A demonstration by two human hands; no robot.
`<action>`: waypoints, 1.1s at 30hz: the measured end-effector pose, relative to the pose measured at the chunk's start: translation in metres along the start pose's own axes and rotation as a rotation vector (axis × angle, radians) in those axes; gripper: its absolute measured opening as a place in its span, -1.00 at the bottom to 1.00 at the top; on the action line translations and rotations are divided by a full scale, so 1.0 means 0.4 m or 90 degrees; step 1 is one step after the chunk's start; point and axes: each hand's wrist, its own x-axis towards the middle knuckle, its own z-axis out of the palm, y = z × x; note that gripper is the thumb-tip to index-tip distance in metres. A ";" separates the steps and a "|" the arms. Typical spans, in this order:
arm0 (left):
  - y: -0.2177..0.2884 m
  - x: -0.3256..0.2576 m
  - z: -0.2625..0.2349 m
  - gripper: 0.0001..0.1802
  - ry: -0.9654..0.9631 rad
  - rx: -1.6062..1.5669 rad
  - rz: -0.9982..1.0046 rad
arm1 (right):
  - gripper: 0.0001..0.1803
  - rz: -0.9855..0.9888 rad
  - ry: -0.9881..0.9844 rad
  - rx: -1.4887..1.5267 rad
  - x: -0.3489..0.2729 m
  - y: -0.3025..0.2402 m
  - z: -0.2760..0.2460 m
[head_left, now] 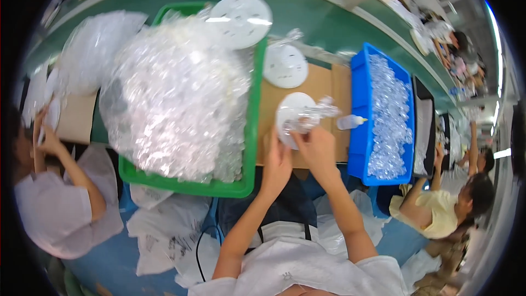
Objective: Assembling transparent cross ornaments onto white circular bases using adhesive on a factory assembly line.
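Observation:
A round white disc (pixel 291 104) is held over the brown cardboard in front of me. My left hand (pixel 279 160) grips its lower left edge between thumb and fingers. At the disc's lower right, my right hand (pixel 318 151) has its fingers closed on a clear plastic piece (pixel 308 122) lying across the disc. Shiny arms of clear plastic stick out to the right, past the rim. Just beyond are a second white disc (pixel 285 67) and a third disc (pixel 241 22), each with clear plastic at its far side. The fingertips are partly hidden.
A green crate (pixel 249 178) heaped with bagged clear pieces stands left. On the right, a blue bin (pixel 360 104) holds many small clear parts. A small bottle (pixel 350 122) lies between the cardboard (pixel 341 85) and bin. Co-workers sit at both sides.

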 end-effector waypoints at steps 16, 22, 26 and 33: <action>0.079 -0.142 -0.101 -0.70 -0.033 0.212 -0.010 | -0.75 0.157 0.063 -0.094 0.065 0.190 -0.442; 0.141 -0.112 -0.024 -0.74 -0.079 0.245 0.047 | -0.72 0.048 -0.008 -0.471 0.198 0.485 -0.358; 0.131 -0.120 -0.018 -0.75 -0.103 0.115 0.035 | -0.72 0.060 0.027 -0.275 0.178 0.398 -0.397; 0.178 -0.079 0.107 -0.61 -0.220 -0.351 -0.167 | -0.65 -0.353 0.041 -0.019 -0.088 0.041 -0.315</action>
